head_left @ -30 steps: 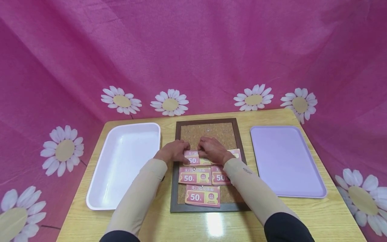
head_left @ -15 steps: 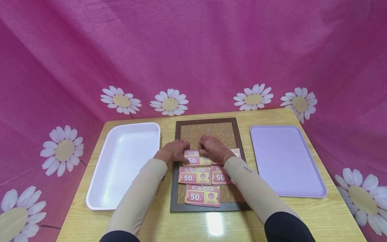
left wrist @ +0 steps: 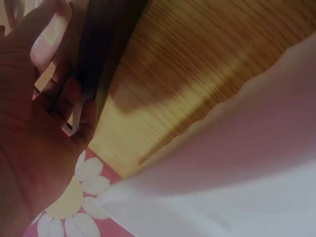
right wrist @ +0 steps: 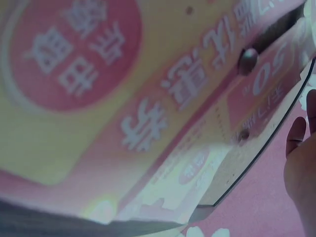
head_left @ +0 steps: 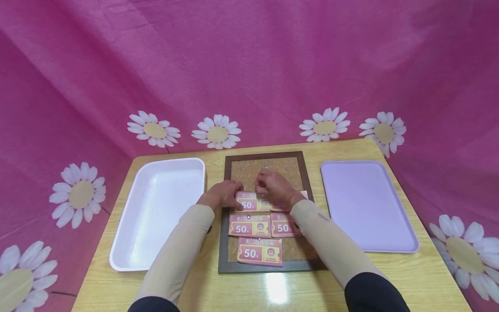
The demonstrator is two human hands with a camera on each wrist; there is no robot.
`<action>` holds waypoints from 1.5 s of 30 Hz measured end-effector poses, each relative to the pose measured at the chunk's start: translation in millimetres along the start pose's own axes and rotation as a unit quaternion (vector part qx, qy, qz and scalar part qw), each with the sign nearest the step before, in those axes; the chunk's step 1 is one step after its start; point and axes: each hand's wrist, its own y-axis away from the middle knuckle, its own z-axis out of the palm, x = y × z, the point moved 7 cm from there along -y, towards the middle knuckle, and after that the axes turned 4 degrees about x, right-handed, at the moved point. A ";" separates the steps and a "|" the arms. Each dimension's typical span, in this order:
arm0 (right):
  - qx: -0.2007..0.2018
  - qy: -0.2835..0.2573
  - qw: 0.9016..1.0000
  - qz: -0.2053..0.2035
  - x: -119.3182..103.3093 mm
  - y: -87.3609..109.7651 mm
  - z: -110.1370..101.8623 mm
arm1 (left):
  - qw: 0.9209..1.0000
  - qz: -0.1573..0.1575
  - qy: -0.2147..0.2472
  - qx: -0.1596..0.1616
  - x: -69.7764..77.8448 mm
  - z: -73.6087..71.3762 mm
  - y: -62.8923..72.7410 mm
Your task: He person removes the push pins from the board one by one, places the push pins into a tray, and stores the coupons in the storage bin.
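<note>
A brown-framed corkboard bears several pink-and-yellow coupons in rows. At the upper-left coupon, my left hand lays its thumb on the left end and holds it against the board. In the left wrist view, my left hand's other fingers rest loosely beside the dark frame. My right hand hovers just over that coupon's upper edge with curled fingers. What lies between its fingertips is hidden. In the right wrist view, a pushpin stands at a coupon's edge, and only part of my right hand shows.
A deep white tray stands left of the board. On the right lies a flat lilac tray. Small shiny pins sit on the upper cork. A pink curtain with daisies hangs behind the wooden table.
My right hand has shifted slightly up and away from the coupon, showing more of the upper-right coupon beneath it. My left hand keeps its place on the upper-left coupon.
</note>
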 end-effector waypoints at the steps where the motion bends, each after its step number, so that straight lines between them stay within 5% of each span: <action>1: 0.005 0.002 1.000 -0.005 -0.5 -0.7 -1.6 | 1.000 -0.003 -0.001 -0.001 -0.3 -0.3 0.4; 21: 0.008 0.014 1.000 0.019 1.7 -1.9 -8.1 | 0.998 -0.022 0.059 -0.011 -1.1 0.7 2.8; 34: -0.001 0.019 0.999 0.039 5.0 0.3 -13.6 | 0.984 -0.010 0.177 -0.001 -1.8 -8.4 3.6; 45: -0.003 0.032 0.998 0.047 10.0 0.2 -13.2 | 0.978 0.007 0.206 0.020 -0.2 -18.0 4.0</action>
